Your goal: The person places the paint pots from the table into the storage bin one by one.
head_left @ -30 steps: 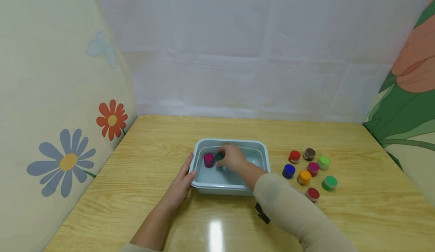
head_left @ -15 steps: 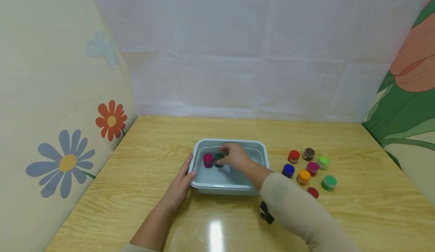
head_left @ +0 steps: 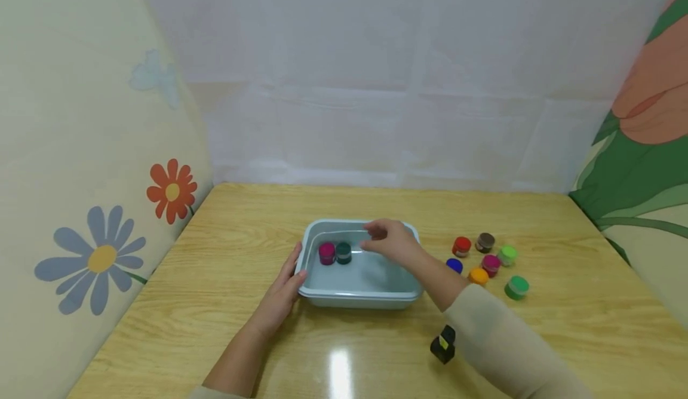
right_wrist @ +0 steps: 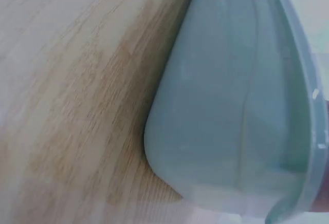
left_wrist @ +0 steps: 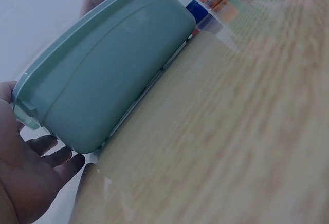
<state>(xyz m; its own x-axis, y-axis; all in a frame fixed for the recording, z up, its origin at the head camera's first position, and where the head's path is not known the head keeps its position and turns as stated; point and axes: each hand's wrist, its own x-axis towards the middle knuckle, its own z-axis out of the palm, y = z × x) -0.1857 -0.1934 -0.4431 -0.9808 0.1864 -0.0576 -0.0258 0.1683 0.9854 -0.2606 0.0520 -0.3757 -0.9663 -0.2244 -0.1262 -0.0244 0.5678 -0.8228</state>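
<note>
In the head view a pale blue-green tub (head_left: 360,296) stands on the table. My left hand (head_left: 279,302) grips its left end, thumb at the rim; the left wrist view shows that hand (left_wrist: 31,178) with its fingers against the outer wall of the tub (left_wrist: 108,75). Inside, a magenta jar (head_left: 326,254) and a dark green jar (head_left: 343,253) stand upright side by side near the left end. Over the tub's right half hovers my right hand (head_left: 392,243), fingers loosely bent and holding nothing. The right wrist view shows mostly the tub's outer wall (right_wrist: 211,100).
Right of the tub stand several jars, among them red (head_left: 461,246), brown (head_left: 485,243), light green (head_left: 507,255), orange (head_left: 478,276), blue (head_left: 454,266) and green (head_left: 517,288). The right forearm (head_left: 500,333) crosses the table in front of them. A black device (head_left: 443,345) shows beside that sleeve.
My right hand has let go of the dark green jar, which stays beside the magenta one, and has moved right and slightly up. My left hand still holds the tub's end.
</note>
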